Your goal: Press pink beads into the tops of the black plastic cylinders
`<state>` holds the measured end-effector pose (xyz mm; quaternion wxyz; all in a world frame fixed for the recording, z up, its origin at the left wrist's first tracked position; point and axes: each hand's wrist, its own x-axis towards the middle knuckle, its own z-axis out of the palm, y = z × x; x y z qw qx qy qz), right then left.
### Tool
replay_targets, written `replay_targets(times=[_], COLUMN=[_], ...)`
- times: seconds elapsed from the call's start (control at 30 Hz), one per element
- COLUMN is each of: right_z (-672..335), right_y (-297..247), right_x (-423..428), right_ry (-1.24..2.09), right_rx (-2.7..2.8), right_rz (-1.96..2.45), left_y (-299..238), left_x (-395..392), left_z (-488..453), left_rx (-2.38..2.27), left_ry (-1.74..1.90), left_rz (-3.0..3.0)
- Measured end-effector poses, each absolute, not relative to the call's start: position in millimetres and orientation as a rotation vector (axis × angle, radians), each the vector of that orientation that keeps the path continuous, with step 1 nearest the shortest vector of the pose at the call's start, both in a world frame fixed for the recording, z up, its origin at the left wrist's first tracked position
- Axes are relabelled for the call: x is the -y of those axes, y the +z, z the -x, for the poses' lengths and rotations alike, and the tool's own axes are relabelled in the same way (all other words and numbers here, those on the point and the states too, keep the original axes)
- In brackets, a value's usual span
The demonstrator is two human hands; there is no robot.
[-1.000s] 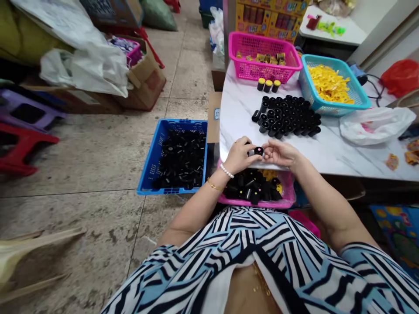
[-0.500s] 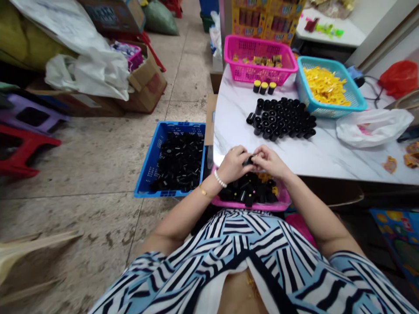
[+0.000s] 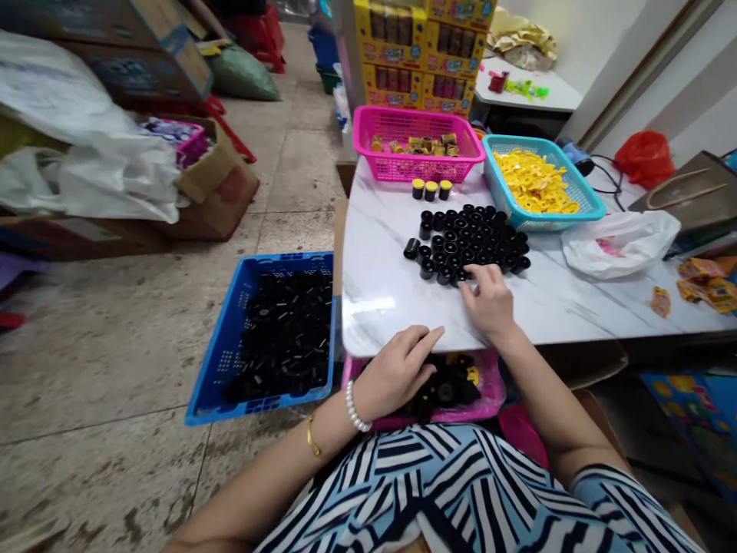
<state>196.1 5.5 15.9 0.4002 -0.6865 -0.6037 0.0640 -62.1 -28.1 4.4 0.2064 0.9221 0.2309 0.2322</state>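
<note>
My right hand (image 3: 489,304) reaches over the white table to the near edge of a cluster of small black cylinders (image 3: 472,242). Its thumb and forefinger close around one black cylinder (image 3: 461,277) standing there. My left hand (image 3: 397,369) hovers over the pink basket (image 3: 443,417) at my lap, fingers stretched out and apart, with nothing visible in them. Black parts and some yellow pieces (image 3: 472,375) lie in that basket, partly covered by the hand and the table edge. One black cylinder (image 3: 411,248) lies on its side left of the cluster.
Three yellow-topped black cylinders (image 3: 431,190) stand before a pink basket (image 3: 419,170). A turquoise basket (image 3: 553,220) holds yellow pieces, beside a white plastic bag (image 3: 622,250). Left of the table (image 3: 397,315) is a blue crate (image 3: 210,384) of black parts.
My hands were together over the lap basket around a black cylinder. They have parted: the right moved forward to the cluster, the left stayed near the basket and opened. The view shifted.
</note>
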Motion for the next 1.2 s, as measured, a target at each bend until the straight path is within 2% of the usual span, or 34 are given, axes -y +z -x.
replay_targets(times=[0.13,0.3,0.47,0.57,0.67,0.87,1.1,1.2], right_z=[-187.6,-186.8,-199.0,-204.1,-199.6,-172.9,-166.3,-219.8], right_y=[2.5,-7.4,12.4,27.0,30.1,9.6,9.4,26.1], right_x=[-8.9,-7.8,13.3,34.0,49.2,49.3,54.6,50.4], right_ry=[-0.263,-0.353,-0.235,-0.075,0.112,0.265,0.695,0.56], right_rx=[1.778,1.775,1.509,1.35,1.574,1.786,1.809,1.81], right_rz=[1.883,1.738,1.538,1.557,1.538,1.548,1.37,1.419], left_y=[-4.8,-15.9,-18.5,-10.0,7.8,21.9,-1.6,-10.2], left_x=[24.6,27.0,19.0,11.6,0.5,-21.7,-22.9,-24.4], left_z=[53.2,48.8,46.2,44.7,40.7,33.5,37.8,35.6], left_rx=[-0.334,-0.176,-0.086,-0.148,-0.466,-0.794,-0.775,-0.707], left_ry=[0.597,0.53,0.548,0.636,0.71,0.709,0.756,0.771], left_rz=[-2.664,-2.722,-2.837,-2.626,-2.29,-2.179,-2.265,-2.346])
